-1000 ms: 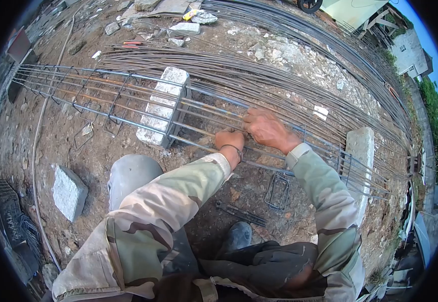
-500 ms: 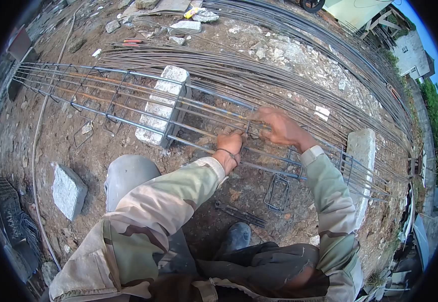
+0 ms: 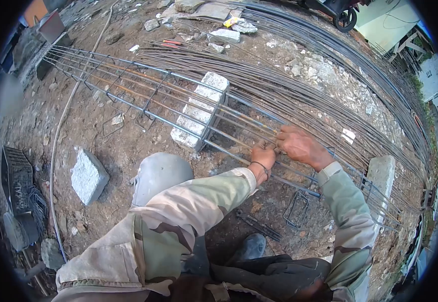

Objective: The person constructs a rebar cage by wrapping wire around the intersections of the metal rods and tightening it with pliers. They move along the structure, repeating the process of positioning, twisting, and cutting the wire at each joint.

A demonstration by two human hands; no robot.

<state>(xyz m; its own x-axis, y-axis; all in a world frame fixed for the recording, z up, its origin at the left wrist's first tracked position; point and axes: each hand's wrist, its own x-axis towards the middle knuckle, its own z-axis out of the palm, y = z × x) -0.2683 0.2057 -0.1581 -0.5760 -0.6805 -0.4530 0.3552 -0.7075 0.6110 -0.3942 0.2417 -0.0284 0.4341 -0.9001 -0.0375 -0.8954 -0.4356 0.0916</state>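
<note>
A long cage of steel rebar (image 3: 227, 153) runs across the ground in front of me, propped on a pale concrete block (image 3: 187, 135). My left hand (image 3: 261, 160) is closed at the cage's middle, its fingertips pinched at a stirrup crossing the bars. Right beside it, my right hand (image 3: 304, 147) comes over the bars from the far side, fingers curled inward against the left fingertips. What the right fingers pinch is hidden. Below the cage lie a loose rectangular stirrup (image 3: 308, 204) and a dark long-handled tool (image 3: 259, 225).
A second concrete block (image 3: 382, 173) supports the cage's right end. Another block (image 3: 89, 176) lies left of my knee (image 3: 163, 171). Many long steel bars (image 3: 279, 85) are piled beyond the cage. A hose (image 3: 53, 176) crosses the left side, near a dark crate (image 3: 18, 176).
My view has turned left, so the scene sits further right and lower. My right hand has closed in on the left; its fingers are now more curled and the gap between the hands is smaller.
</note>
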